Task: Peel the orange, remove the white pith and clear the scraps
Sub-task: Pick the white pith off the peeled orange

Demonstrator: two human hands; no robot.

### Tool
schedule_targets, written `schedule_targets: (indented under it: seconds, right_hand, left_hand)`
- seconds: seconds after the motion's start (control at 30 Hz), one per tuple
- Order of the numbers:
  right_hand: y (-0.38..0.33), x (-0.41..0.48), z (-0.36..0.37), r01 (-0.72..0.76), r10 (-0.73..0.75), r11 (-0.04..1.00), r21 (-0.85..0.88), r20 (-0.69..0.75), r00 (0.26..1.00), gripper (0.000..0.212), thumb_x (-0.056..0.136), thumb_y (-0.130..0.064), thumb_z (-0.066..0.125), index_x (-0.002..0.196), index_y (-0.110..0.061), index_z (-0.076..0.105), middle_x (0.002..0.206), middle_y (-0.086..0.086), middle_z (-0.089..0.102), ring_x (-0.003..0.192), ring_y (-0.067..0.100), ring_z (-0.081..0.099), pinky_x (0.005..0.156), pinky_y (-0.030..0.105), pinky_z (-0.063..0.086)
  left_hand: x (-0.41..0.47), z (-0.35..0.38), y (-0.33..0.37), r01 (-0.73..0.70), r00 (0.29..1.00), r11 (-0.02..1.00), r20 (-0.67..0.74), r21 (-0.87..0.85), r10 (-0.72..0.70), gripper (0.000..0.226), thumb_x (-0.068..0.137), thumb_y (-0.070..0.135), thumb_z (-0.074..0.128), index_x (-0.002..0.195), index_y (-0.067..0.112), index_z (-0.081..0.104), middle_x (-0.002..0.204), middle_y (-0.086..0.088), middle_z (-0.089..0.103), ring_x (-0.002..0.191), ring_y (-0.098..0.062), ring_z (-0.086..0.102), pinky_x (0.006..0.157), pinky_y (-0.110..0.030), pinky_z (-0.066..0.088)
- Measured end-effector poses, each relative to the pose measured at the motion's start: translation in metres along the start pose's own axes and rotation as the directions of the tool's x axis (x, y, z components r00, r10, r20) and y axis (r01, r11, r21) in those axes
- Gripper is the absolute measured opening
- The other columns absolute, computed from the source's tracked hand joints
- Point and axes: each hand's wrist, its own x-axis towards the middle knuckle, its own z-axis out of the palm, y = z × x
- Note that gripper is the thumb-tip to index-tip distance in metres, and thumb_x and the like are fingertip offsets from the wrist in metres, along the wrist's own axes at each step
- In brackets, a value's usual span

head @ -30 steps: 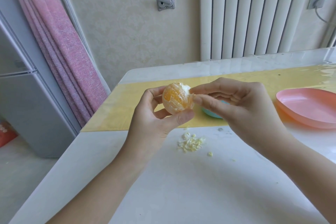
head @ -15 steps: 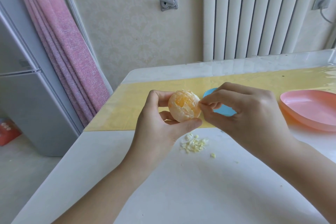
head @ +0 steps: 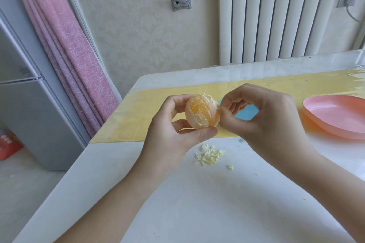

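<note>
Now, L hand [head: 171,130] cupping peeled orange [head: 201,111], R hand [head: 262,122] pinching its edge

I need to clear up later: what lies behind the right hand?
A light-blue object shows through the gap in the curled right hand, on the yellow mat; the hand covers most of it, so its kind is unclear.

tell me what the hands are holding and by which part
The left hand grips the orange by its left side and underside. The right hand pinches its right edge.
</note>
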Motion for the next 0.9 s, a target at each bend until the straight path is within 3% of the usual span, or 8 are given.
schedule_targets:
  seconds: [0.17,0.27,0.33,0.43,0.53,0.63,0.77,0.9]
  right_hand:
    - [-0.0018,-0.0008,-0.0005,-0.132,0.125,0.975,0.180,0.049,0.991,0.016,0.076,-0.010,0.072,0.068,-0.022,0.066,0.068,-0.010,0.066,0.067,0.008,0.061,0.069,0.011,0.045]
    - [-0.0033,-0.0003,-0.0006,-0.142,0.127,0.957,0.254,0.073,0.989,0.009,0.080,-0.014,0.073,0.076,-0.022,0.070,0.073,-0.011,0.070,0.073,0.007,0.065,0.071,0.011,0.046]
    - [-0.0034,-0.0005,-0.0007,-0.132,0.113,0.948,0.289,0.081,0.990,0.005,0.079,-0.023,0.076,0.082,-0.024,0.071,0.078,-0.012,0.071,0.079,0.006,0.066,0.073,0.013,0.048]
    - [-0.0017,-0.0007,0.0000,-0.116,0.103,0.952,0.284,0.062,0.993,0.020,0.072,-0.035,0.075,0.090,-0.029,0.070,0.082,-0.012,0.069,0.085,0.010,0.066,0.079,0.019,0.050]
    - [-0.0007,-0.0005,0.0009,-0.100,0.093,0.951,0.293,0.037,0.995,0.024,0.070,-0.033,0.079,0.093,-0.029,0.072,0.081,-0.010,0.067,0.083,0.011,0.065,0.078,0.021,0.050]
    - [-0.0006,-0.0013,0.0007,-0.070,0.071,0.953,0.296,0.006,0.997,0.015,0.075,-0.027,0.075,0.090,-0.025,0.075,0.080,-0.011,0.067,0.078,0.006,0.064,0.071,0.012,0.044]
    - [0.0003,-0.0005,-0.0009,0.042,-0.040,0.992,0.116,-0.024,0.999,0.011,0.080,-0.024,0.072,0.088,-0.018,0.077,0.078,-0.009,0.067,0.073,0.003,0.063,0.066,0.008,0.042]
    - [0.0056,0.0011,0.0000,0.162,-0.164,0.985,-0.056,-0.041,0.986,0.011,0.083,-0.021,0.068,0.083,-0.012,0.076,0.075,-0.003,0.065,0.068,0.007,0.059,0.062,0.013,0.045]
  left_hand:
    - [0.0015,-0.0014,0.0007,0.008,1.000,1.000,0.012,-0.029,-0.008,0.063,0.054,0.018,0.089,0.109,0.026,0.060,0.106,0.012,0.070,0.091,-0.012,0.070,0.077,-0.024,0.054]
    - [0.0031,-0.0039,0.0020,0.014,1.000,0.998,-0.005,-0.068,-0.014,0.060,0.058,0.013,0.083,0.113,0.022,0.060,0.106,0.010,0.071,0.092,-0.013,0.070,0.075,-0.020,0.052]
    - [0.0037,-0.0055,0.0026,0.014,1.000,0.996,-0.019,-0.086,-0.016,0.061,0.058,0.013,0.083,0.115,0.021,0.061,0.107,0.008,0.071,0.093,-0.015,0.071,0.075,-0.018,0.051]
    - [0.0032,-0.0051,0.0033,0.022,1.000,0.996,-0.018,-0.092,-0.024,0.064,0.057,0.014,0.083,0.116,0.020,0.061,0.108,0.005,0.071,0.091,-0.014,0.071,0.073,-0.018,0.051]
    - [0.0022,-0.0033,0.0029,0.030,1.000,0.996,0.002,-0.086,-0.030,0.066,0.053,0.020,0.088,0.114,0.021,0.062,0.106,0.006,0.072,0.090,-0.016,0.071,0.072,-0.020,0.053]
    - [0.0011,-0.0021,0.0020,0.032,0.999,0.997,-0.001,-0.071,-0.032,0.063,0.047,0.029,0.087,0.106,0.027,0.063,0.106,0.005,0.072,0.092,-0.020,0.072,0.076,-0.028,0.056]
    - [0.0003,-0.0007,-0.0007,0.055,0.998,0.997,-0.014,-0.056,-0.056,0.064,0.042,0.033,0.088,0.100,0.029,0.062,0.100,0.007,0.072,0.089,-0.020,0.073,0.078,-0.033,0.057]
    - [-0.0007,0.0009,-0.0024,0.090,0.996,0.994,-0.015,-0.062,-0.091,0.065,0.038,0.035,0.088,0.097,0.027,0.063,0.093,0.009,0.073,0.083,-0.018,0.073,0.074,-0.028,0.056]
